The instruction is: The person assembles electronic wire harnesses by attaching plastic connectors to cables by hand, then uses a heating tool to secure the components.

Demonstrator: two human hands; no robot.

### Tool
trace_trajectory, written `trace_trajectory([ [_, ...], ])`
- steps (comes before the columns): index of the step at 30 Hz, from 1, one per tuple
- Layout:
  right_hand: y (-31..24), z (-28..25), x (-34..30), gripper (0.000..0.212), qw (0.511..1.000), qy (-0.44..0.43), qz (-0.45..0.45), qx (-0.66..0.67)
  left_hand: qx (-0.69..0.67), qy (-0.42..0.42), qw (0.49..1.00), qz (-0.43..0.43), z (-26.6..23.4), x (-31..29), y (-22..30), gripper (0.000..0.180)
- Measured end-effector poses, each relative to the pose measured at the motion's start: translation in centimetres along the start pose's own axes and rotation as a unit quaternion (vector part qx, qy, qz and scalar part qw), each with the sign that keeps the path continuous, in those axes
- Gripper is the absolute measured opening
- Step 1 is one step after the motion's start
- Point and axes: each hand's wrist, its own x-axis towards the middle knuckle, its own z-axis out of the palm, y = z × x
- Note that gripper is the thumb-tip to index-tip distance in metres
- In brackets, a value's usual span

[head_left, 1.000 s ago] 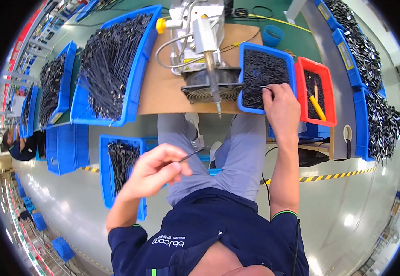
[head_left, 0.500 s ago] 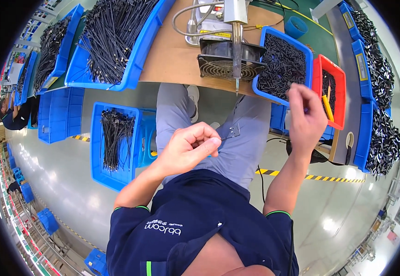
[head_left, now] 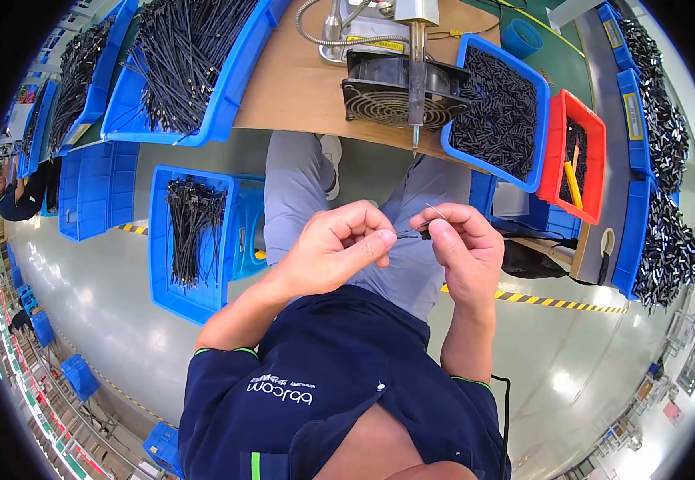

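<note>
Over my lap, my left hand (head_left: 347, 244) is closed in a pinch around a thin dark cable (head_left: 402, 236) whose end points toward the other hand. Just to its right, my right hand (head_left: 466, 244) has thumb and forefinger pinched on a small black tube piece (head_left: 425, 234), mostly hidden by the fingertips. A fine pale wire tip (head_left: 437, 212) sticks up beside the right forefinger. The two hands are close but apart. Ahead of them, the narrow nozzle (head_left: 416, 112) of a hot-air tool points down at the table edge, in front of a black fan (head_left: 399, 92).
A blue bin (head_left: 495, 112) of short black tubes stands right of the fan, beside a red bin (head_left: 559, 160) with a yellow-handled tool (head_left: 573, 186). Black cables fill a large blue bin (head_left: 227, 104) at left. A lower blue bin (head_left: 191, 300) holds more cables.
My right hand has come down and left from beside the tube bin to meet my left hand, now pinching a small black piece. My left hand stays nearly in place, still holding the cable.
</note>
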Motion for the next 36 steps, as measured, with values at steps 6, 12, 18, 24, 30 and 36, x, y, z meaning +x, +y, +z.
trace_trajectory([
  [6,-0.2,-0.3,-0.4,0.017,1.0,-0.02,0.001,0.009,0.003,-0.01,1.0,0.003,0.0,0.3,-0.3,0.017],
  [12,0.1,-0.6,-0.5,0.018,0.998,-0.052,-0.024,-0.011,-0.003,-0.008,1.0,0.007,-0.1,0.4,-0.4,0.017],
  [18,-0.5,-0.4,-0.8,0.019,0.999,-0.03,-0.024,0.002,0.0,-0.008,1.0,0.019,-0.2,0.3,-0.4,0.018],
  [24,0.0,-0.2,-0.8,0.019,0.999,-0.026,-0.01,-0.025,0.02,-0.006,1.0,0.01,-0.4,0.2,-0.1,0.019],
  [30,0.2,0.1,-0.4,0.018,0.995,-0.054,-0.044,-0.068,0.028,-0.011,1.0,0.009,-0.2,0.2,0.3,0.02],
  [36,0.5,-0.9,-0.3,0.019,0.989,-0.061,-0.072,-0.112,0.067,-0.012,0.997,0.039,0.5,0.8,1.0,0.021],
])
